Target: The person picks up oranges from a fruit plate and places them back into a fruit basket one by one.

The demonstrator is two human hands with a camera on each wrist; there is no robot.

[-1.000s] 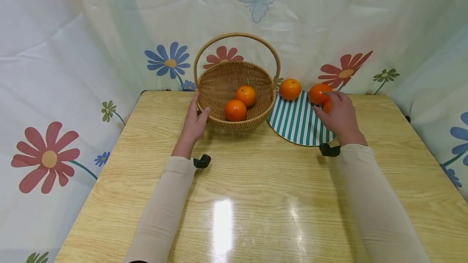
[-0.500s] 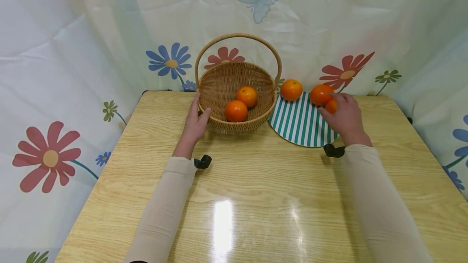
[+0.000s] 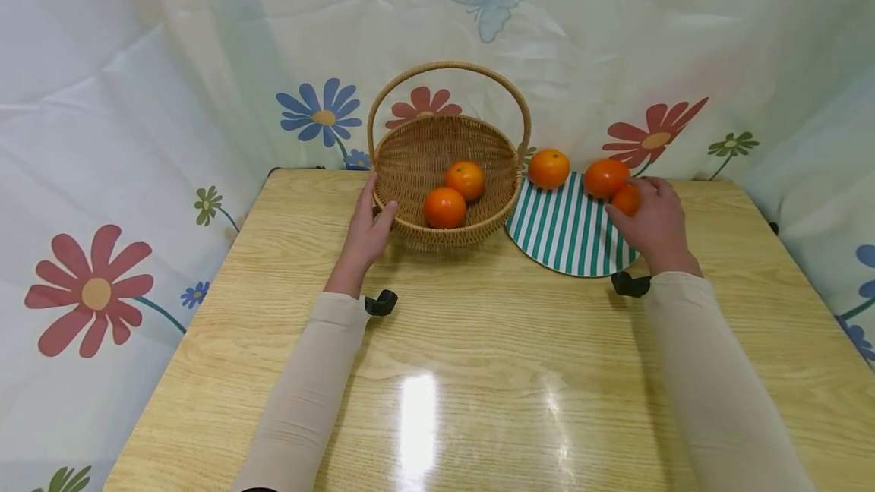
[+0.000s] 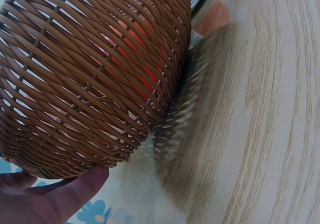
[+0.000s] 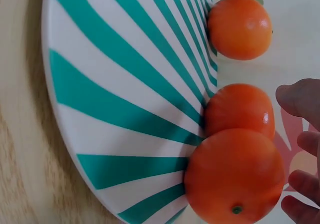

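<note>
A wicker basket (image 3: 444, 237) with a tall hoop handle stands at the back of the table, two oranges (image 3: 445, 208) inside it. My left hand (image 3: 367, 235) rests against the basket's left side, fingers extended; its thumb (image 4: 82, 186) meets the weave in the left wrist view. To the right lies a round green-and-white striped board (image 3: 567, 238). One orange (image 3: 549, 168) sits at its back edge, and two more touch each other further right. Over the nearer of these, an orange with a green stem (image 5: 234, 176), my right hand (image 3: 654, 225) hovers, thumb and fingers spread.
The wooden table (image 3: 492, 348) extends in front of both hands. A floral curtain (image 3: 581, 44) hangs close behind the basket and oranges.
My right hand has shifted slightly right and toward me, from the back orange to the nearer one, uncovering more of both. The left hand stays at the basket.
</note>
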